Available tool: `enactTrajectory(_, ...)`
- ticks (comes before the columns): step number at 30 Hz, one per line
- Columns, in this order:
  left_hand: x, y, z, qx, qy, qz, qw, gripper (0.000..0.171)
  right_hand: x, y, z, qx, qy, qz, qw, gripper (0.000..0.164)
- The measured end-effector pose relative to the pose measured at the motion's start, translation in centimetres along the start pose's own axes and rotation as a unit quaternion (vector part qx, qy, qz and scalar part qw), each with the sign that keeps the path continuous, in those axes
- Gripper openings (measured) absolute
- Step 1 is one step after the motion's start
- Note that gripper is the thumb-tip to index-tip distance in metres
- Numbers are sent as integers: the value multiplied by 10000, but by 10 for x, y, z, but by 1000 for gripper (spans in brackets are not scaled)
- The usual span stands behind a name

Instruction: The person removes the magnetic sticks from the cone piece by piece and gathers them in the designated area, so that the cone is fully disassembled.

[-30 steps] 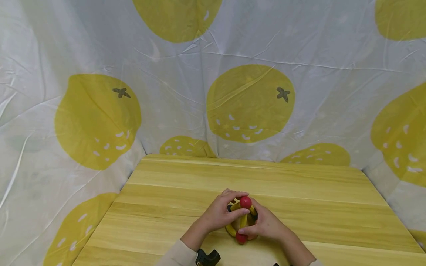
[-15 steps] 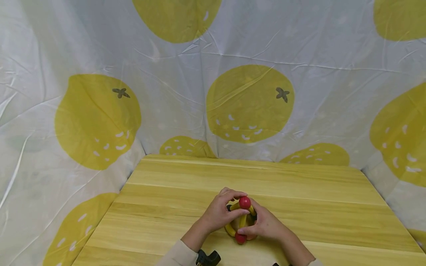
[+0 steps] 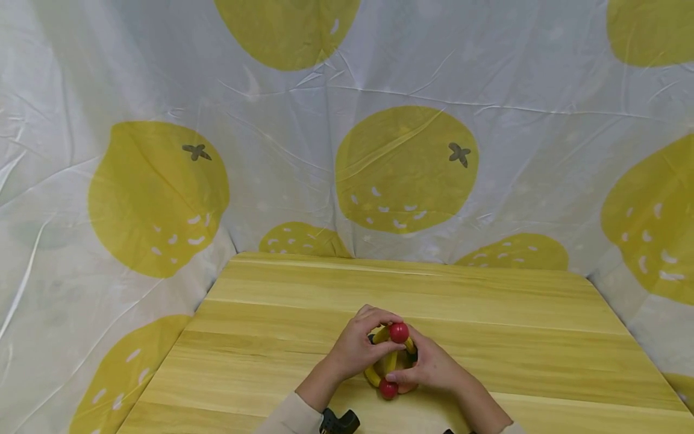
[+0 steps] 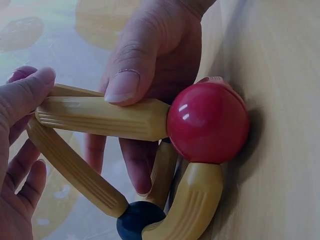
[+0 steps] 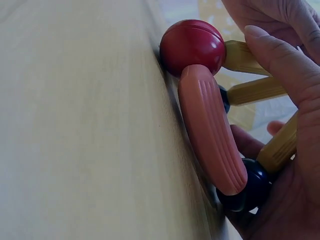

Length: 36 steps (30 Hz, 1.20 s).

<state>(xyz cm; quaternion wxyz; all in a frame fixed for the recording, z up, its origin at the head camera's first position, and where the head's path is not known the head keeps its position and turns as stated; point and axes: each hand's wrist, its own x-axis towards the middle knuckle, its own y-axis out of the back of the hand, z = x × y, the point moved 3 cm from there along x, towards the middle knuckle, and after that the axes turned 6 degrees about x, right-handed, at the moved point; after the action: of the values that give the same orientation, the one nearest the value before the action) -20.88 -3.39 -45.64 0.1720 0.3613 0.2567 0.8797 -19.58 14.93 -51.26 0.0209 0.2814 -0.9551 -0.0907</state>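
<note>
Angular frame (image 3: pixel 392 363) of ridged yellow rods (image 4: pixel 102 119), gripped on both sides

It stands on the yellow wood-grain counter (image 3: pixel 271 316). The left hand (image 3: pixel 353 342) pinches its glossy upper red ball (image 3: pixel 398 333); the right hand (image 3: pixel 438 363) grips it lower down, thumb on a straight rod beside the shiny lower red ball (image 4: pixel 208 122). From that ball a curved, grooved salmon-pink rod (image 5: pixel 212 130) runs to a smooth black ball (image 5: pixel 255 180).

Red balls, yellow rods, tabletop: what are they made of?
Red balls: probably plastic, glossy; crisp highlights, a seam line on one.
Yellow rods: likely moulded plastic, satin; even colour, regular grooves.
Tabletop: wood or wood-look laminate, can't tell which; low sheen, streaky grain.
</note>
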Motion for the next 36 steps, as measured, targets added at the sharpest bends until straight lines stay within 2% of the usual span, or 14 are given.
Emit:
enactTrajectory(9, 0, 0, -1, 139, -230, 97, 9996, 40, 0, 0, 0, -255, 7, 150, 9996, 91)
enactTrajectory(17, 1, -1, -3, 679, -1011, 594, 9908, 42, -1, -1, 2, -116, -79, 107, 9998, 91)
enactTrajectory(21, 1, -2, -3, 734, -1173, 759, 9875, 44, -1, -2, 1, 119, -136, 6, 9998, 91)
enactTrajectory(28, 0, -4, -3, 716, -1271, 1080, 9834, 45, -1, -4, 1, 408, -238, -74, 9989, 94)
enactTrajectory(36, -3, -10, -5, 787, -1157, 1360, 9808, 45, -1, -4, 2, 318, -252, 22, 9992, 94)
